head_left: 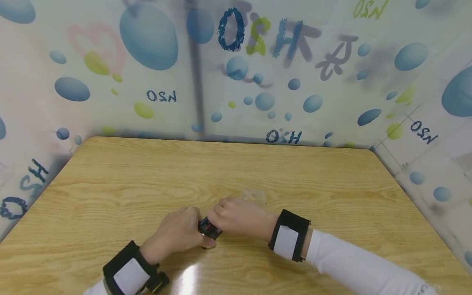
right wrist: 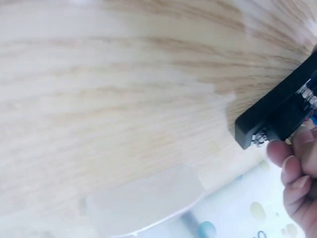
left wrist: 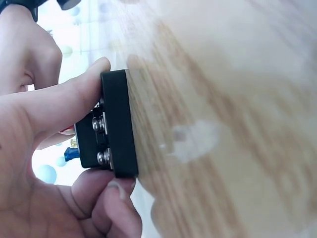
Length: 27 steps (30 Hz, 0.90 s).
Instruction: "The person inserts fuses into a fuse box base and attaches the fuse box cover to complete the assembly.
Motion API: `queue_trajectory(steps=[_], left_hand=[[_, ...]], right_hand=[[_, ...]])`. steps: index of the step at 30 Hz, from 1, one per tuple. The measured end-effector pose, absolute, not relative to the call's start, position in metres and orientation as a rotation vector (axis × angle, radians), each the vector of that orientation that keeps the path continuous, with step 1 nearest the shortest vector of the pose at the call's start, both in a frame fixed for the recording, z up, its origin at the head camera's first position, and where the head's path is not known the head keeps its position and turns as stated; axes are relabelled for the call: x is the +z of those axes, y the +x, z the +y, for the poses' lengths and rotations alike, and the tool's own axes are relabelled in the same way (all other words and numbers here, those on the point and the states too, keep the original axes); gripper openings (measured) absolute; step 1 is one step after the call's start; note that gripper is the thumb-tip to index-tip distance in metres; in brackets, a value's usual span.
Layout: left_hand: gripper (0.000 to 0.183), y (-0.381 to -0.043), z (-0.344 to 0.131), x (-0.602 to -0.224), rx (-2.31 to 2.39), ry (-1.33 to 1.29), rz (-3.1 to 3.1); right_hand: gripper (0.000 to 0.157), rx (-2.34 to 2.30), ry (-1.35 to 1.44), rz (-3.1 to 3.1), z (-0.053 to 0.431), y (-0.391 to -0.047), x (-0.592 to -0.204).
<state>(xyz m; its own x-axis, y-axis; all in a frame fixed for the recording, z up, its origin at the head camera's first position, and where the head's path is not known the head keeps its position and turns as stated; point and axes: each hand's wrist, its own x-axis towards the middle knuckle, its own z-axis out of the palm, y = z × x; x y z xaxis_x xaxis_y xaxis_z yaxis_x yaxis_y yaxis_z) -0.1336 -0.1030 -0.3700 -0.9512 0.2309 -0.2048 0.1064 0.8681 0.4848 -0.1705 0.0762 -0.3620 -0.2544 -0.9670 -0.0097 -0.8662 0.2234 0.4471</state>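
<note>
A small black fuse block [head_left: 211, 231] is held between both hands, just above or on the table. Silver screws [left wrist: 101, 157] line one side of it, and a blue piece [left wrist: 73, 153] and a bit of red show at its far side in the left wrist view. My left hand [head_left: 180, 229] grips the block by its ends, thumb on one and curled fingers on the other. Over its other side, my right hand [head_left: 236, 215] has curled fingers pinching at the block [right wrist: 277, 111]. Whether a small separate piece sits between those fingertips is hidden.
A clear plastic tray [head_left: 254, 196] lies on the wooden table [head_left: 147, 172] just beyond my right hand. Walls with a printed bubble pattern [head_left: 239, 102] enclose the table at the back and sides.
</note>
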Motion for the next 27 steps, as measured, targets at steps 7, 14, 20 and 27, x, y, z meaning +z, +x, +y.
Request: queue_trajectory(steps=[7, 14, 20, 27], left_hand=[[0.049, -0.1330, -0.1033, -0.3711, 0.703, 0.260, 2.798], [0.049, -0.1328, -0.1026, -0.3708, 0.689, 0.250, 2.800], [0.048, -0.1329, -0.1023, -0.3711, 0.688, 0.247, 2.803], [0.047, -0.1322, -0.1025, -0.3716, 0.710, 0.248, 2.800]], right_hand=[[0.012, -0.622, 1.711, -2.194, 0.0743, -0.1696, -0.3611], [0.015, -0.366, 1.740, -2.374, 0.0792, -0.1744, -0.3637], [0.009, -0.359, 1.742, -2.310, 0.0821, -0.1764, -0.3678], [0.007, -0.472, 1.727, -2.219, 0.0818, -0.1739, -0.3679]])
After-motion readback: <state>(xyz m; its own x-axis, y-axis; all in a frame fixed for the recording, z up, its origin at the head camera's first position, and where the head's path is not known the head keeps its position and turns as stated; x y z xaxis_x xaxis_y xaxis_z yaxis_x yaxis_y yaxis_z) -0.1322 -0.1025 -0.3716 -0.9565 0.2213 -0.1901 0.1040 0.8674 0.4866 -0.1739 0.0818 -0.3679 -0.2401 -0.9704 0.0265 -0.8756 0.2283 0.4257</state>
